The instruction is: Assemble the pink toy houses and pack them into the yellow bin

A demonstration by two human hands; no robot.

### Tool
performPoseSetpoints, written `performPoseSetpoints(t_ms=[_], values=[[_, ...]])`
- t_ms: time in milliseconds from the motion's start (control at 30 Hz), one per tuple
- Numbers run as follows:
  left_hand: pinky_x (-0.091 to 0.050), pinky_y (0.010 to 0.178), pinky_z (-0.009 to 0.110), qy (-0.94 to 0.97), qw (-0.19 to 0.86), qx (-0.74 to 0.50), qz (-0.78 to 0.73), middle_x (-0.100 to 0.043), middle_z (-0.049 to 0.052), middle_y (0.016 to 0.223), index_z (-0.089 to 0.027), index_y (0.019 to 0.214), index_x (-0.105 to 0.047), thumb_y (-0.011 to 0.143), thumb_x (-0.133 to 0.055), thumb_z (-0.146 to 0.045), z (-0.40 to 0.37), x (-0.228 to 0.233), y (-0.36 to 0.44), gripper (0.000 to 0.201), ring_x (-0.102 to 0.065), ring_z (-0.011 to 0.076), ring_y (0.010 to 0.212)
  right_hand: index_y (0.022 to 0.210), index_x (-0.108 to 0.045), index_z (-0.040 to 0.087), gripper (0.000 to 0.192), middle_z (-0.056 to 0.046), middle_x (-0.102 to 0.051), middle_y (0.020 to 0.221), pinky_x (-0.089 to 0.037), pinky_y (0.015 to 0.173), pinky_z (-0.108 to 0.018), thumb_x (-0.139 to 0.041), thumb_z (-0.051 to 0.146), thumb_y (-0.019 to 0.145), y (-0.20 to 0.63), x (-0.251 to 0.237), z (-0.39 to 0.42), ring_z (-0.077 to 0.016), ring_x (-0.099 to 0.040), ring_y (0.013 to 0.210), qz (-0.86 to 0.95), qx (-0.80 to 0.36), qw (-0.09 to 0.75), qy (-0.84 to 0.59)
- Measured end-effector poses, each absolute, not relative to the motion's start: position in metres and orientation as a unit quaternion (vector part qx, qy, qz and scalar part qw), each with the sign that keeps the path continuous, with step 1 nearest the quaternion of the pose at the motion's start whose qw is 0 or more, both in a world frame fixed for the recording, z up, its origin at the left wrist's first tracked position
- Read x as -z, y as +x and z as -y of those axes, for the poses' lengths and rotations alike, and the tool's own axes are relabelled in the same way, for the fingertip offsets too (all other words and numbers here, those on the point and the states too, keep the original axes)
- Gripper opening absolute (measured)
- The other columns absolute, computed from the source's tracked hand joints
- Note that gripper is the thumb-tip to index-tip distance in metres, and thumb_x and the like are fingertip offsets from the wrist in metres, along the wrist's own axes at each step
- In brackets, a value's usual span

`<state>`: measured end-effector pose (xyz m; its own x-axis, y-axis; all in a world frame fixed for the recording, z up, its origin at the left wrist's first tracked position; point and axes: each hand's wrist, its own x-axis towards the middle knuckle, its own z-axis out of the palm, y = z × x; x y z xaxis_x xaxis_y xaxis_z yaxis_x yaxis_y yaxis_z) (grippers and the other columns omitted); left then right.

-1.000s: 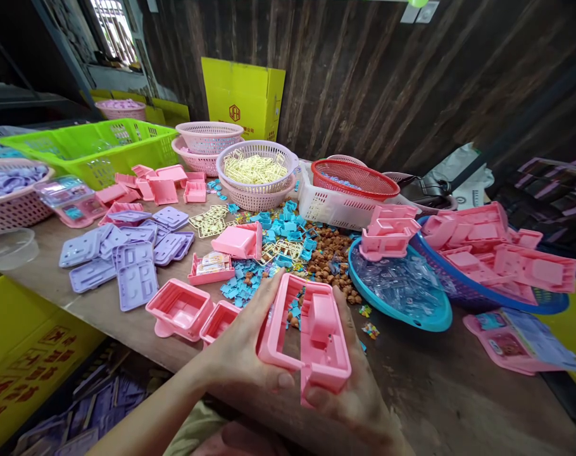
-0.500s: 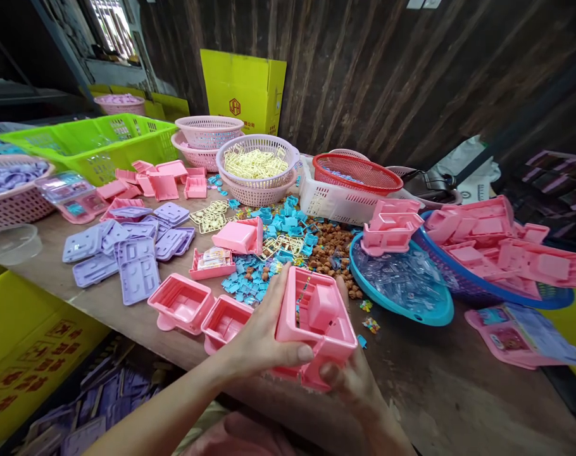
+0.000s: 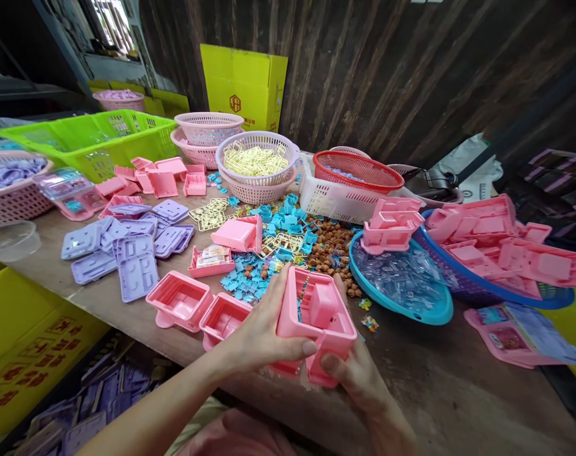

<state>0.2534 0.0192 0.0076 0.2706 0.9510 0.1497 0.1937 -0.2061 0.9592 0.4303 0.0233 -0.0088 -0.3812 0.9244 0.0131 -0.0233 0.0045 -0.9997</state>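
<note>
Above the worktop (image 3: 440, 380), a glossy, hollow pink plastic box (image 3: 322, 310) is gripped between left hand (image 3: 264, 332) and right hand (image 3: 361, 370).

Shot from head height, looking forward and down across table (image 3: 459, 392) from near side. Taken close above left hand (image 3: 264, 335) and right hand (image 3: 361, 373), low in frame, near middle. Reaching back past baskets (image 3: 254, 194) to yellow carton (image 3: 240, 82) and dark wall (image 3: 373, 76), farther off. Tilted enough to catch clothing (image 3: 240, 437) at bottom edge. Framed in single wide view.
</note>
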Motion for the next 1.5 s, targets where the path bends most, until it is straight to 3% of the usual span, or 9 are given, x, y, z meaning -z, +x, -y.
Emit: performPoseSetpoints(t_ms=[133, 400, 633, 800, 967, 1133, 1267, 1500], values=[[-0.007, 0.114, 0.051, 0.658, 0.45, -0.399, -0.453, -0.019, 0.013, 0.15, -0.017, 0.145, -0.015, 0.064, -0.056, -0.075, -0.019, -0.007, 0.252, 0.107, -0.008, 0.035, 0.139, 0.146, -0.014, 0.026, 0.108, -0.011, -0.043, 0.14, -0.027, 0.108, -0.049, -0.069, 0.065, 0.061, 0.433, 0.009, -0.026, -0.0293, -0.034, 0.132, 0.584, -0.605, 0.393, -0.373], [-0.005, 0.114, 0.05, 0.647, 0.463, -0.386, -0.466, -0.012, 0.014, 0.152, -0.015, 0.146, -0.01, 0.063, -0.057, -0.075, -0.019, -0.007, 0.252, 0.112, -0.001, 0.0337, 0.14, 0.146, -0.017, 0.028, 0.107, -0.008, -0.029, 0.149, -0.017, 0.113, -0.049, -0.068, 0.066, 0.061, 0.438, 0.006, -0.029, -0.0292, -0.021, 0.138, 0.627, -0.559, 0.373, -0.394], [-0.01, 0.113, 0.05, 0.633, 0.468, -0.423, -0.449, -0.028, 0.013, 0.144, -0.018, 0.142, -0.023, 0.067, -0.055, -0.073, -0.022, -0.005, 0.262, 0.099, -0.016, 0.0337, 0.137, 0.146, -0.01, 0.028, 0.103, -0.009, -0.04, 0.143, -0.034, 0.105, -0.045, -0.067, 0.061, 0.067, 0.431, 0.003, -0.026, -0.0266, -0.04, 0.129, 0.565, -0.629, 0.387, -0.369], [-0.008, 0.113, 0.051, 0.594, 0.485, -0.432, -0.475, -0.027, 0.014, 0.144, -0.016, 0.14, -0.028, 0.064, -0.053, -0.077, -0.023, -0.005, 0.27, 0.1, -0.013, 0.0355, 0.137, 0.144, -0.024, 0.025, 0.094, -0.01, -0.054, 0.131, -0.035, 0.105, -0.047, -0.061, 0.067, 0.068, 0.433, 0.006, -0.026, -0.029, -0.046, 0.124, 0.563, -0.63, 0.386, -0.37], [-0.015, 0.111, 0.05, 0.597, 0.487, -0.429, -0.472, -0.036, 0.015, 0.137, -0.015, 0.141, -0.024, 0.065, -0.054, -0.076, -0.024, -0.008, 0.27, 0.102, -0.025, 0.0345, 0.132, 0.138, -0.038, 0.021, 0.092, -0.013, -0.057, 0.126, -0.034, 0.105, -0.047, -0.047, 0.079, 0.067, 0.434, 0.009, -0.026, -0.0314, -0.044, 0.125, 0.594, -0.609, 0.382, -0.36], [-0.017, 0.111, 0.049, 0.608, 0.482, -0.423, -0.467, -0.046, 0.011, 0.126, -0.018, 0.129, -0.042, 0.066, -0.056, -0.072, -0.025, -0.008, 0.27, 0.083, -0.034, 0.0325, 0.126, 0.138, -0.037, 0.022, 0.084, -0.011, -0.056, 0.129, -0.026, 0.11, -0.046, -0.049, 0.072, 0.073, 0.437, 0.011, -0.028, -0.0282, -0.038, 0.13, 0.592, -0.61, 0.376, -0.369], [-0.018, 0.111, 0.049, 0.602, 0.481, -0.426, -0.474, -0.046, 0.011, 0.124, -0.018, 0.124, -0.047, 0.064, -0.058, -0.072, -0.026, -0.009, 0.273, 0.081, -0.036, 0.0322, 0.123, 0.14, -0.034, 0.022, 0.083, -0.009, -0.053, 0.132, -0.027, 0.11, -0.044, -0.051, 0.069, 0.074, 0.438, 0.013, -0.029, -0.0261, -0.035, 0.132, 0.573, -0.623, 0.386, -0.367], [-0.019, 0.111, 0.047, 0.581, 0.507, -0.428, -0.471, -0.039, 0.013, 0.133, -0.016, 0.133, -0.033, 0.073, -0.049, -0.07, -0.03, 0.0, 0.275, 0.082, -0.027, 0.0314, 0.13, 0.143, -0.027, 0.025, 0.08, -0.006, -0.047, 0.138, -0.025, 0.112, -0.042, -0.054, 0.062, 0.078, 0.435, 0.014, -0.029, -0.0239, -0.032, 0.134, 0.549, -0.599, 0.413, -0.411]])
